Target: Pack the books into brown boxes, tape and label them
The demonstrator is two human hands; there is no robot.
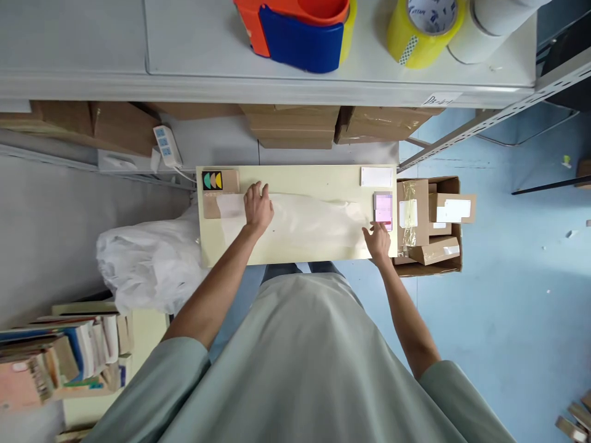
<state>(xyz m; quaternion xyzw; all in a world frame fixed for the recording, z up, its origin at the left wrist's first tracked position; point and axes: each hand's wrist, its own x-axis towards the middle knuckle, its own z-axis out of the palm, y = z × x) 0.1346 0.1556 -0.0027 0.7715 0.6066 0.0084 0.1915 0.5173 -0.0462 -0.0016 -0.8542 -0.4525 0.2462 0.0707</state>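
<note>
A long sheet of whitish, see-through plastic wrap [318, 216] lies flat across the pale yellow tabletop [300, 179]. My left hand [258, 209] rests on the wrap's left part, fingers apart and nothing gripped. Just beyond it, at the table's left end, is a brown cardboard box [229, 179] with a black label carrying coloured half-circles [212, 180]; the wrap covers part of its near side. At the right end, my right hand [378, 241] is open, fingertips at the near edge of a phone [383, 209] with a lit pink screen. Whether they touch the phone I cannot tell.
A white label pad [376, 177] lies at the far right corner. An open carton of small boxes [450, 269] stands right of the table. The shelf ahead holds an orange-blue tape dispenser [300, 40] and yellow tape rolls [425, 37]. Bundled white plastic [148, 261] sits left.
</note>
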